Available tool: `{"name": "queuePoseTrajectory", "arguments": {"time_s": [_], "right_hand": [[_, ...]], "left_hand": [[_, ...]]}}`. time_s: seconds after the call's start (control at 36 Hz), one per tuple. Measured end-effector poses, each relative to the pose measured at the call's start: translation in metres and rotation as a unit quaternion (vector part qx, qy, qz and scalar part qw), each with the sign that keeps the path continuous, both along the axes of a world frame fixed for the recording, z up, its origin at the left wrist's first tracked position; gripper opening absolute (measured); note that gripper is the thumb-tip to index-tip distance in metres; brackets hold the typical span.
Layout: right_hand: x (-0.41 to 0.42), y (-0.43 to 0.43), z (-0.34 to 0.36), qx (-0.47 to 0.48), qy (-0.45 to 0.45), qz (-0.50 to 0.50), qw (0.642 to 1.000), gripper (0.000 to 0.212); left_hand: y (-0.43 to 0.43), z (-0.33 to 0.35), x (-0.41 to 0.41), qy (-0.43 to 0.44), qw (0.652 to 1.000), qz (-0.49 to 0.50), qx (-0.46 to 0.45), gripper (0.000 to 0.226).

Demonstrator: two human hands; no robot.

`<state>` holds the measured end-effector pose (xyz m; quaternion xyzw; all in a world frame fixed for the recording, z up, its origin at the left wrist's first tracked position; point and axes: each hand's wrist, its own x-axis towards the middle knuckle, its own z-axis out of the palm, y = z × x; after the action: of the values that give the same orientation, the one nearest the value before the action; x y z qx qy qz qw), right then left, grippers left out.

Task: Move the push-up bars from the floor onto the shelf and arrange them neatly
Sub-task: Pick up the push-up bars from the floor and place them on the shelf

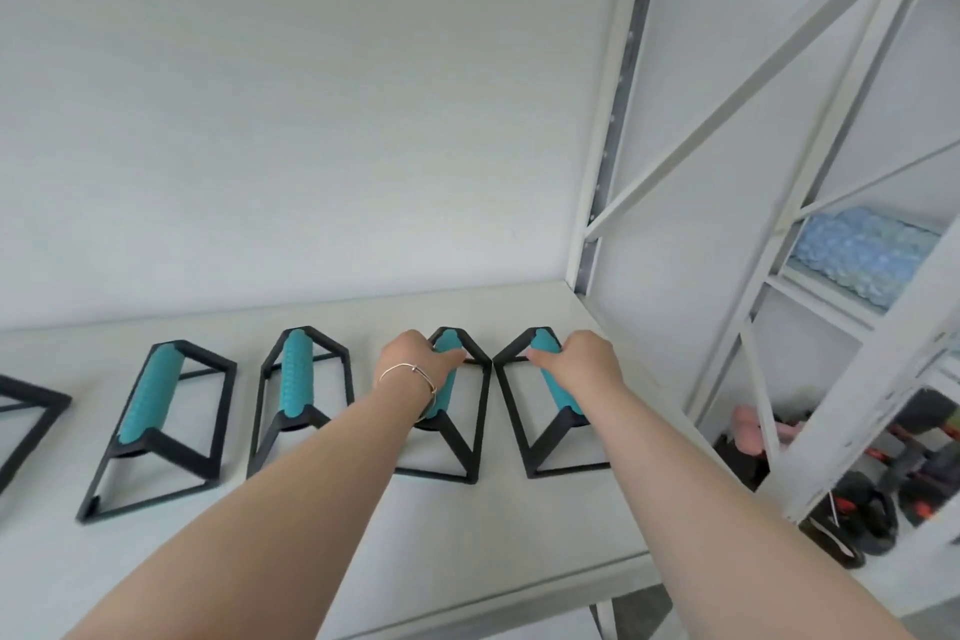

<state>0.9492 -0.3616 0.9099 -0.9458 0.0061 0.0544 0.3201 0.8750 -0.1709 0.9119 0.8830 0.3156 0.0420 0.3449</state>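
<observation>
**Five push-up bars in a row on a shelf, seen from above.** My left hand, with a thin metal bracelet at the wrist, curls round the teal handle of the fourth bar. My right hand curls round the handle of the fifth bar, the last on the right. Both bars stand on the smooth white shelf. Their far corners meet or nearly meet; I cannot tell which.

Each bar has a black frame of flat struts, with a triangular end piece and a rectangular base. A round teal grip covered in small bumps runs along the top. To the left, untouched, stand the third bar and the second bar, set apart and slightly tilted from each other. Only a black corner of the first bar shows at the edge.

A perforated white metal post rises at the shelf's right rear corner. Beyond it, a bumpy pale-blue pad lies on the neighbouring rack, above dark weights.
</observation>
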Motion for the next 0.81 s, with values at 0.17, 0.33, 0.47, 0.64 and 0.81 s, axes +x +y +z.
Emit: {"name": "queuePoseTrajectory", "arguments": {"time_s": [0.17, 0.33, 0.47, 0.64, 0.81], "right_hand": [[0.003, -0.006, 0.004, -0.019, -0.002, 0.047, 0.999, 0.051], [-0.005, -0.010, 0.016, -0.090, -0.122, 0.114, 0.982, 0.050], [-0.025, 0.003, 0.022, -0.110, -0.224, 0.185, 0.951, 0.046], [-0.061, 0.030, 0.021, -0.098, -0.272, 0.265, 0.920, 0.044], [-0.098, 0.063, 0.020, -0.082, -0.306, 0.334, 0.887, 0.046]], "left_hand": [[-0.013, 0.008, -0.012, 0.002, 1.000, 0.001, 0.023, 0.042], [-0.030, 0.010, -0.038, -0.013, 0.992, 0.020, 0.126, 0.055], [-0.032, 0.012, -0.068, -0.006, 0.972, 0.037, 0.231, 0.053], [-0.015, 0.022, -0.117, 0.022, 0.940, 0.066, 0.333, 0.050], [0.012, 0.026, -0.164, 0.031, 0.916, 0.093, 0.388, 0.043]]}}
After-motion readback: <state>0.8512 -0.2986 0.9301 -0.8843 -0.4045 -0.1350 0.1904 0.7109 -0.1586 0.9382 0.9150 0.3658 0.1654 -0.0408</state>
